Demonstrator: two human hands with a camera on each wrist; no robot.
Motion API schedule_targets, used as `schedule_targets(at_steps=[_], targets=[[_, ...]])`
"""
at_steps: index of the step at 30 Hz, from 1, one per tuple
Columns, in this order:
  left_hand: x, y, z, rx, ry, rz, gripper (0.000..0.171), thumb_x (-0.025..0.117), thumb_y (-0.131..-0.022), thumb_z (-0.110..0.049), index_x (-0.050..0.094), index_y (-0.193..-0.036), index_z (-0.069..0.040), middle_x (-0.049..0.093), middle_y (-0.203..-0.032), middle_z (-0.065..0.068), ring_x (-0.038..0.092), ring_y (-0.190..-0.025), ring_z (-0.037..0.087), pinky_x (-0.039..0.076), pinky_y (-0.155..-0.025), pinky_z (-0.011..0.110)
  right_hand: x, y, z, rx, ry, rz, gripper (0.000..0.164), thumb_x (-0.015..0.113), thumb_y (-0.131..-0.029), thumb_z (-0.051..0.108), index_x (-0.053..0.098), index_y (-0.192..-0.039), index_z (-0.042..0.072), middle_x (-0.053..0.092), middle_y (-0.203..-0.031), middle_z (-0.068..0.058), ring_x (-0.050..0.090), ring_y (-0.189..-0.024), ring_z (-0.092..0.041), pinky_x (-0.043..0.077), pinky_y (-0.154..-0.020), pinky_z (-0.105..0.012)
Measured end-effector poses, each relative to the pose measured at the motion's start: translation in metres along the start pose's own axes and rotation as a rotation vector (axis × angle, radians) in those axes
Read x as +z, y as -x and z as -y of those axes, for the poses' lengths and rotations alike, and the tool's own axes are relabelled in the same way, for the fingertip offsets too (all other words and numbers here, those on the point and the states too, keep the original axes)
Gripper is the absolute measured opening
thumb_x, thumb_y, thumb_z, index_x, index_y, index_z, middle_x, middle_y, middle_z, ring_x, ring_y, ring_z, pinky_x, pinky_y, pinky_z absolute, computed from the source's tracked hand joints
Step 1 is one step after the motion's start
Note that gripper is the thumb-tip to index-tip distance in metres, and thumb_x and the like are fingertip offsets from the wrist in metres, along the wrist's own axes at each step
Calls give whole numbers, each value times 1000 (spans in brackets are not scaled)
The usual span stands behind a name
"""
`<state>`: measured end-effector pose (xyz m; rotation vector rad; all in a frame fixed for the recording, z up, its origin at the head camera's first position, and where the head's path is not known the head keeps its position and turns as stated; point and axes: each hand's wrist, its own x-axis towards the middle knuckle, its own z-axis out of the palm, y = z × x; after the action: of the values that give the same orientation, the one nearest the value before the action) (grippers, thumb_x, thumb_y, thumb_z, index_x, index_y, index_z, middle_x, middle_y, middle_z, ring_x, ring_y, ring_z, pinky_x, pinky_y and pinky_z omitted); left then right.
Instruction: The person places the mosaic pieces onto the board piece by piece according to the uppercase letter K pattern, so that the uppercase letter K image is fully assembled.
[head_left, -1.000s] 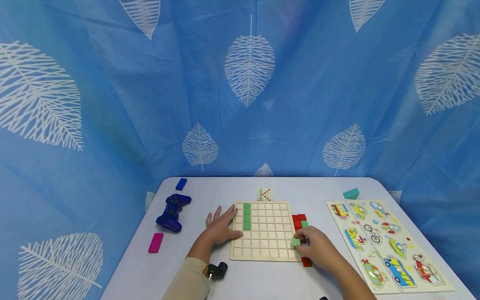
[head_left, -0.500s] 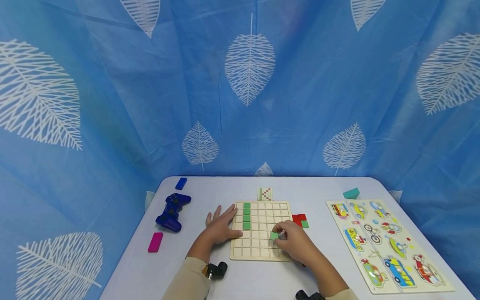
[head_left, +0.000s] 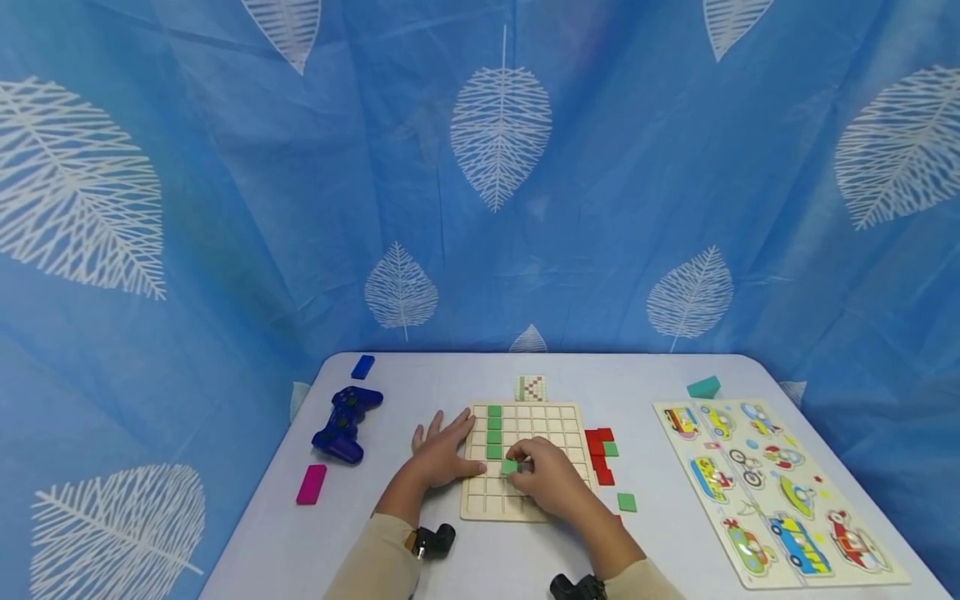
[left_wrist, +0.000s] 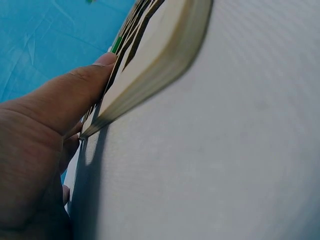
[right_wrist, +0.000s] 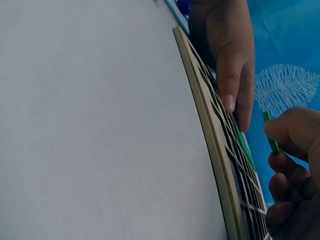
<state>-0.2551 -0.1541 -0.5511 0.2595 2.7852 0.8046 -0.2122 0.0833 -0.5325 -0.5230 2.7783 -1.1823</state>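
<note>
1. The right hand [head_left: 551, 479] pinched a green tile [head_left: 510, 467] between thumb and finger, held just above the board [head_left: 517, 505].
2. With 12 o'clock at the far side, that tile hung at about 5 o'clock from a column of four greens [head_left: 494, 437] set in the board.
3. The left hand [head_left: 442, 457] lay wide, fingers spread, at the board's 9 o'clock edge, its thumb on the wood.
4. From the board, a card [head_left: 531, 388] lay at 12 o'clock; red tiles [head_left: 597, 450] lay at 3, a loose green [head_left: 627, 502] at 4.
5. Farther out were a controller [head_left: 341, 425] between 9 and 10, a pink block [head_left: 311, 485] near 9, and a puzzle [head_left: 738, 508] at 3.
</note>
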Motion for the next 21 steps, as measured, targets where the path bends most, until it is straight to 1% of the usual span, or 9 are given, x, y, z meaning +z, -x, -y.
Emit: schedule_targets(at_steps=[5,9,14,21], targets=[[1,1,0,6,-5,4,100,83,-82,-60,37,-164,-27,23,-175,-9,1,-163,39,-7,-125,68,13,-7,6,22,1,12,19,77,-90,15,74,-109,17,62,-100,5,54,-88,-11,51,-78,-29],[0,1,-1,9,-3,2,98,83,-83,-58,37,-164,-26,23,-175,-8,1,-163,40,-7,-125,69,20,-12,9,27,45,-18,19,78,-88,13,74,-106,17,59,-94,6,52,-86,-12,49,-76,-30],[-1,0,-2,3,-5,-2,99,83,-83,-58,37,-164,-27,22,-175,-9,0,-163,39,-7,-125,69,25,-15,10,18,80,-42,20,79,-86,11,76,-105,14,59,-91,5,52,-85,-13,48,-74,-31],[-2,0,0,13,-2,-4,98,83,-83,-57,37,-164,-26,22,-175,-9,0,-163,39,-8,-125,68,28,-16,12,24,126,-38,21,79,-84,10,77,-104,13,58,-89,5,51,-84,-14,47,-73,-32]])
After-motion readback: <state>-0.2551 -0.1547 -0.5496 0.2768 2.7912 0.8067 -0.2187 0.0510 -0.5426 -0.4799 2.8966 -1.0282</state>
